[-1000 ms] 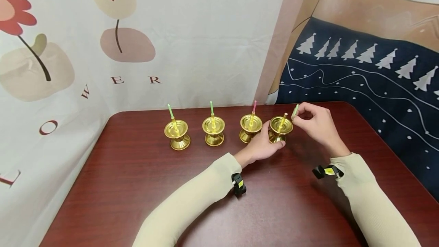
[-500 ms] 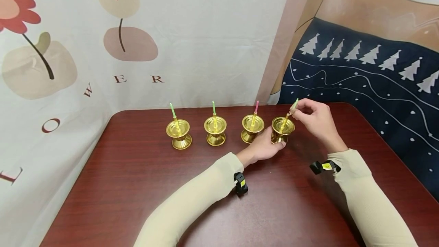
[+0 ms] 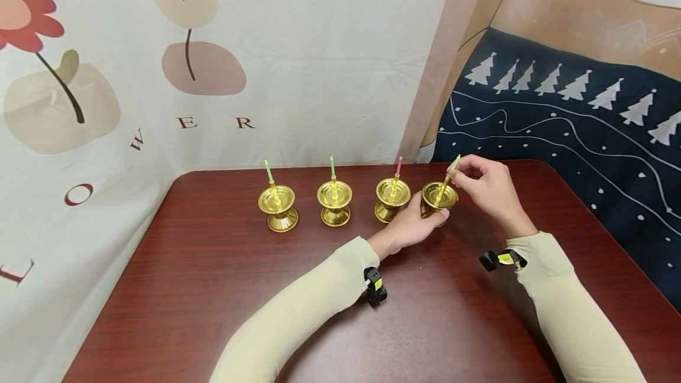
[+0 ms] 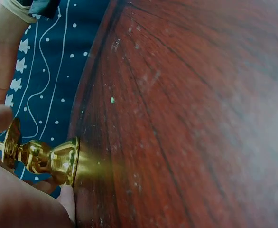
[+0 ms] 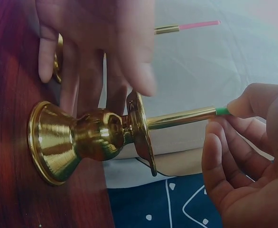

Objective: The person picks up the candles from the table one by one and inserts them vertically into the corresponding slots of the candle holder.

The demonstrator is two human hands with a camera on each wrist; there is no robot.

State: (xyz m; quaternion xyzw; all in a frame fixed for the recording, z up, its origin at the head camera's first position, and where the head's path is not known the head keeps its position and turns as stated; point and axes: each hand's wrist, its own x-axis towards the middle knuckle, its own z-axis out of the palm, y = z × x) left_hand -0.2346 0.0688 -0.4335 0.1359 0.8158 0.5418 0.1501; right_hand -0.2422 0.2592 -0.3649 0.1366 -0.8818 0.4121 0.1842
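Note:
At the right end of a row stands a brass candle holder (image 3: 439,195) with a dish and a tall thin tube. My left hand (image 3: 412,223) cups it, fingers behind the stem and base, thumb on the near side by the dish. My right hand (image 3: 488,188) pinches a thin green candle (image 3: 454,163) between thumb and fingertips. In the right wrist view, the green candle (image 5: 221,111) meets the mouth of the tube (image 5: 181,118); its lower end is hidden there. The left thumb (image 5: 138,66) is blurred above the dish rim.
Left of the hands stand a brass holder with a pink candle (image 3: 399,166) and two more with green candles (image 3: 333,168) (image 3: 268,171). All rest on a dark red wooden table (image 3: 213,276). Printed cloths (image 3: 330,64) hang behind the table's far edge.
My right hand has moved left with the green candle, from beside the holder to the top of its tube. My left thumb has shifted slightly up the holder.

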